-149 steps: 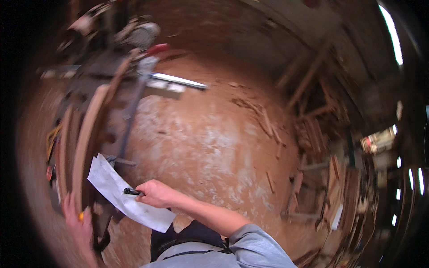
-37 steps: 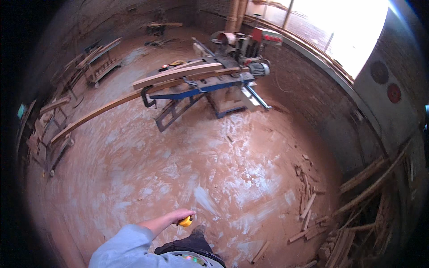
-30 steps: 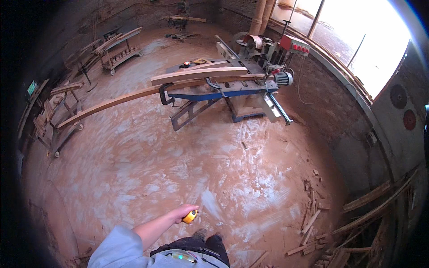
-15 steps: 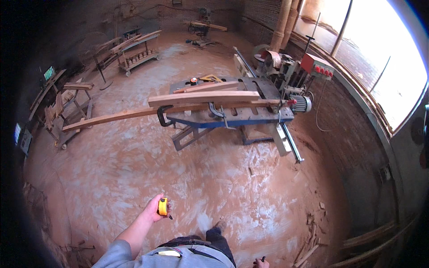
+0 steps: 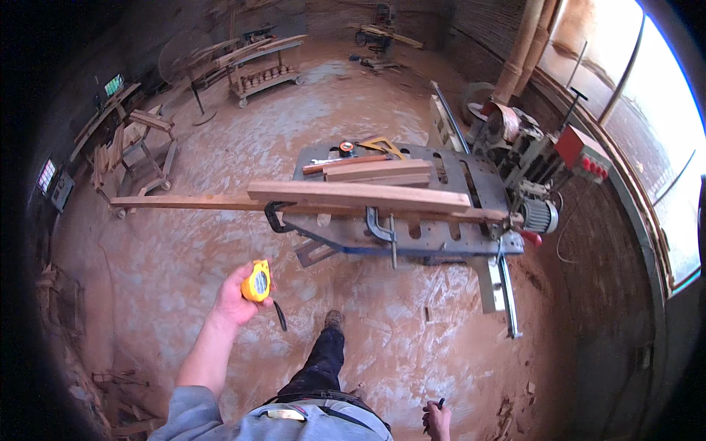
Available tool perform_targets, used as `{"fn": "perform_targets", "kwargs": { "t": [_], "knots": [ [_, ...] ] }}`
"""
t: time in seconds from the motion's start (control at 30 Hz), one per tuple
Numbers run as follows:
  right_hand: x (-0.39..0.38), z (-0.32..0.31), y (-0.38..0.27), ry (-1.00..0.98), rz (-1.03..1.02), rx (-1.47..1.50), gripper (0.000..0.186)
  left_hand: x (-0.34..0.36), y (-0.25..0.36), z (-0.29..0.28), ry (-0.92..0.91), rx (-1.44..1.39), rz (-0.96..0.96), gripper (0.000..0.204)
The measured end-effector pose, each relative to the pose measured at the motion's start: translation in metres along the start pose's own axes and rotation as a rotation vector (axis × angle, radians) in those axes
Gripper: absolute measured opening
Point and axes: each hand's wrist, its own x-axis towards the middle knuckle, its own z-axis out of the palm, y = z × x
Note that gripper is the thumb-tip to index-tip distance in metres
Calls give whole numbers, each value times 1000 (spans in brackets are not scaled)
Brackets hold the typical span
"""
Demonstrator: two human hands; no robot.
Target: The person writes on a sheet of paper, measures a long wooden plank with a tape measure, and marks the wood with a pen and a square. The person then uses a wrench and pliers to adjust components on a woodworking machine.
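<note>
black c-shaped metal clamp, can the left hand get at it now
Probably not without stepping closer: the left hand holds a yellow rounded tape measure, and reddish floor shows between hand and clamp.

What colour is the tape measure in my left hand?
The tape measure in your left hand is mostly yellow, seen best in the head view.

The tape measure (image 5: 257, 282) is yellow, its strap (image 5: 280, 316) black.

From the person's head, the wide fisheye view looked down and ahead, with the left hand (image 5: 234, 300) and right hand (image 5: 438, 420) near, the machine table (image 5: 342, 231) farther off, the window (image 5: 658, 103) rightmost.
</note>
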Motion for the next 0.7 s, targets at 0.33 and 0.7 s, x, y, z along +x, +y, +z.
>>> {"fn": "perform_targets", "kwargs": {
  "t": [0.33,0.7],
  "knots": [
    [43,82,-124,124,-72,-46,38,322,151,61,252,1079,439,55],
    [26,154,-264,232,86,-152,31,560,149,40,373,1976,469,69]
  ]
}}
